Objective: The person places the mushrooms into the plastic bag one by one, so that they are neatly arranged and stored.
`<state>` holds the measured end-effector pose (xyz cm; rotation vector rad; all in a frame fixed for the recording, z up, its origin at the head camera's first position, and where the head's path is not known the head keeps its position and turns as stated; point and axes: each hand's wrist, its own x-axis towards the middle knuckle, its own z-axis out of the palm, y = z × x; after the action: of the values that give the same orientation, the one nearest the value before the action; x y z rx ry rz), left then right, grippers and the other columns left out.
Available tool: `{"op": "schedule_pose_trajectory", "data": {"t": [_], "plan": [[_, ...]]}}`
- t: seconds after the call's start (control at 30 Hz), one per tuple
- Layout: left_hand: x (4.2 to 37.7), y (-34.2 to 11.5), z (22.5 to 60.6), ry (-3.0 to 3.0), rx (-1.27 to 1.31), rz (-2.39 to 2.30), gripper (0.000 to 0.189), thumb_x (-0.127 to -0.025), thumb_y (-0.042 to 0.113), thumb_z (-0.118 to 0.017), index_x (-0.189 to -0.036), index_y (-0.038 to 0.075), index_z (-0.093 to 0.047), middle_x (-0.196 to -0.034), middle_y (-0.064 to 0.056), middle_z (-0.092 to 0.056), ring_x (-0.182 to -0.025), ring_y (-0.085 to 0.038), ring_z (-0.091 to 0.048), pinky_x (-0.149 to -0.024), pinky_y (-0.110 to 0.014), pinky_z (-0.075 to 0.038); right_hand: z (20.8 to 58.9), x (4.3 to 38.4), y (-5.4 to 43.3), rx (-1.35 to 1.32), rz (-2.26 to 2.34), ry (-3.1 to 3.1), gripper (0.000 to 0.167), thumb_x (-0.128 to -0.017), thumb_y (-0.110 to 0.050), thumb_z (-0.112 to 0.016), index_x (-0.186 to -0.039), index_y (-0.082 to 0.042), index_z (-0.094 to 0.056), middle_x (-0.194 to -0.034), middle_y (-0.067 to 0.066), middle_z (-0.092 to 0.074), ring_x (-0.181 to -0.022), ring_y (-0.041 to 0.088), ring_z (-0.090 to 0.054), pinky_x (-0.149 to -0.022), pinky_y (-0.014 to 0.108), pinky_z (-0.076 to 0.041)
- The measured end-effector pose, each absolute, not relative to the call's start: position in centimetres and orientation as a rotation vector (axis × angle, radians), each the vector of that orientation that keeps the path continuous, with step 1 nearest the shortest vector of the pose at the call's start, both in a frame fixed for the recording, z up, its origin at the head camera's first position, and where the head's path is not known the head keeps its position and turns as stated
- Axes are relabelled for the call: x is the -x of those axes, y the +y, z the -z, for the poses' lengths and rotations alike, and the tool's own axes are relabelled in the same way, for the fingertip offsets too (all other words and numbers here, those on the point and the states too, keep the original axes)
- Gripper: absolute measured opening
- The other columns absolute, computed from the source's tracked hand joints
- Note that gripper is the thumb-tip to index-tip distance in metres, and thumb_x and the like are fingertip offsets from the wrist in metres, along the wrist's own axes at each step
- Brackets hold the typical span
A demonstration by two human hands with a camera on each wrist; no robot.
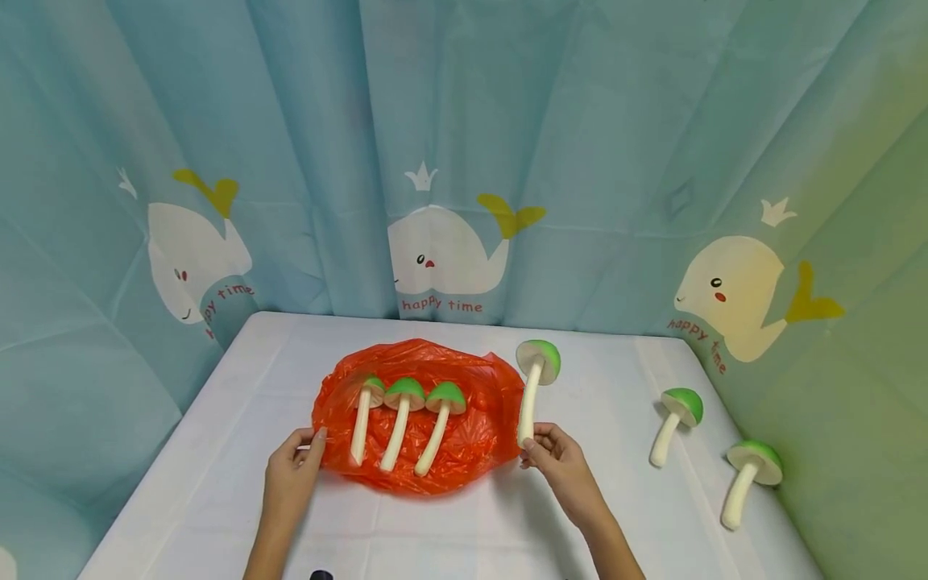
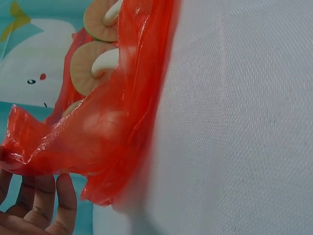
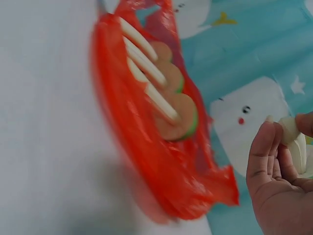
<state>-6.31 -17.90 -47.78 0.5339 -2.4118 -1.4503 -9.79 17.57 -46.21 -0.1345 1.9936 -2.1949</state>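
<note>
A red plastic bag (image 1: 478,439) lies spread wide on the table, with three green-capped toy mushrooms (image 1: 403,395) side by side in it, stems toward me. My left hand (image 1: 293,471) pinches the bag's left edge between thumb and fingers; the left wrist view shows the film (image 2: 29,147) drawn up at the fingertips. At the bag's right edge, my right hand (image 1: 561,467) holds another mushroom (image 1: 531,395) by the lower end of its stem, cap up. In the right wrist view the stem end (image 3: 289,128) sits between thumb and fingers.
Two more toy mushrooms, one nearer (image 1: 741,487) and one farther (image 1: 676,427), lie near the right edge of the white table (image 1: 217,515). A blue curtain (image 1: 464,121) with whale prints hangs behind and around it. A small dark object (image 1: 321,575) shows at the bottom edge.
</note>
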Motion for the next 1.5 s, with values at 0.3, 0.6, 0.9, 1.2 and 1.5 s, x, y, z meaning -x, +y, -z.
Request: {"op": "schedule_pose_trajectory", "data": {"t": [0.3, 0.6, 0.9, 1.2, 1.5], "plan": [[6.1, -18.0, 47.7, -2.41, -0.533, 1.459, 0.036, -0.096, 0.033, -0.054, -0.105, -0.001, -0.062, -0.095, -0.015, -0.063, -0.067, -0.012, -0.057, -0.059, -0.017, -0.047, 47.2, 9.4, 14.9, 0.253, 2.054, 1.913, 0.035, -0.092, -0.007, -0.059, -0.114, 0.016, -0.044, -0.098, 0.023, -0.057, -0.083, 0.026, -0.059, -0.076, 0.033, -0.052], [6.1, -17.9, 47.5, -2.412, -0.512, 1.47, 0.035, -0.096, 0.033, -0.054, -0.105, 0.0, -0.063, -0.093, -0.013, -0.063, -0.066, -0.013, -0.056, -0.058, -0.018, -0.046, 47.9, 10.0, 12.6, 0.261, 2.002, 1.928, 0.033, -0.091, -0.006, -0.061, -0.111, 0.014, -0.045, -0.094, 0.02, -0.058, -0.081, 0.022, -0.058, -0.074, 0.03, -0.052], [6.3, -17.9, 47.7, -2.398, -0.513, 1.473, 0.033, -0.096, 0.032, -0.055, -0.104, 0.001, -0.063, -0.093, -0.013, -0.063, -0.067, -0.015, -0.058, -0.059, -0.018, -0.047, 49.0, 10.8, 11.3, 0.246, 1.964, 1.971, 0.029, -0.091, -0.009, -0.061, -0.107, 0.011, -0.049, -0.091, 0.019, -0.061, -0.084, 0.03, -0.061, -0.073, 0.032, -0.053], [6.2, -17.9, 47.6, -2.376, -0.489, 1.469, 0.029, -0.095, 0.028, -0.057, -0.101, 0.0, -0.064, -0.088, -0.012, -0.064, -0.065, -0.019, -0.058, -0.056, -0.018, -0.044, 50.6, 10.5, 10.5, 0.161, 1.957, 1.961, 0.03, -0.091, -0.009, -0.06, -0.107, 0.013, -0.049, -0.087, 0.015, -0.062, -0.077, 0.018, -0.06, -0.069, 0.031, -0.053], [6.0, -17.9, 47.5, -2.405, -0.506, 1.469, 0.035, -0.096, 0.032, -0.053, -0.105, -0.001, -0.062, -0.098, -0.015, -0.063, -0.07, -0.019, -0.058, -0.059, -0.017, -0.046, 50.3, 10.0, 9.8, 0.208, 1.938, 2.024, 0.029, -0.09, -0.007, -0.06, -0.107, 0.014, -0.05, -0.088, 0.018, -0.061, -0.076, 0.02, -0.061, -0.068, 0.033, -0.054]]}}
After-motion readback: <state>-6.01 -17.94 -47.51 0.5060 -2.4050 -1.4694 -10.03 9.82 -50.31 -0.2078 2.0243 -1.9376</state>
